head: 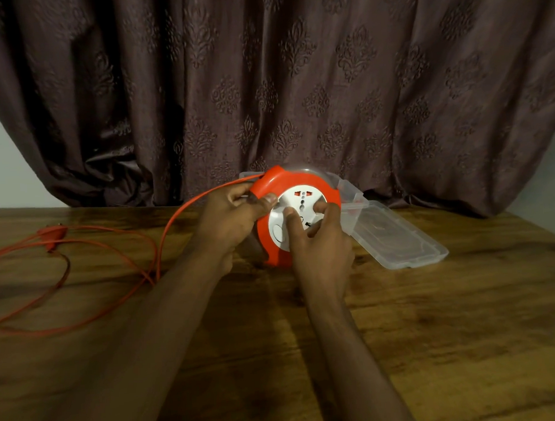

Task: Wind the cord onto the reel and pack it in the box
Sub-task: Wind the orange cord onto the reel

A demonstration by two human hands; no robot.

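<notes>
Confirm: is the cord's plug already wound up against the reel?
No, the plug lies on the table far left of the reel.

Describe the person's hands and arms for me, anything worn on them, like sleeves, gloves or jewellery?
Both forearms are bare up to the bottom edge of the picture, with no sleeves showing. The left hand and right hand wear no gloves, and no watch, ring or bracelet shows on the parts in view.

One reel (297, 190), one cord (176, 220), one box (351, 189), one lid (396, 237).
</notes>
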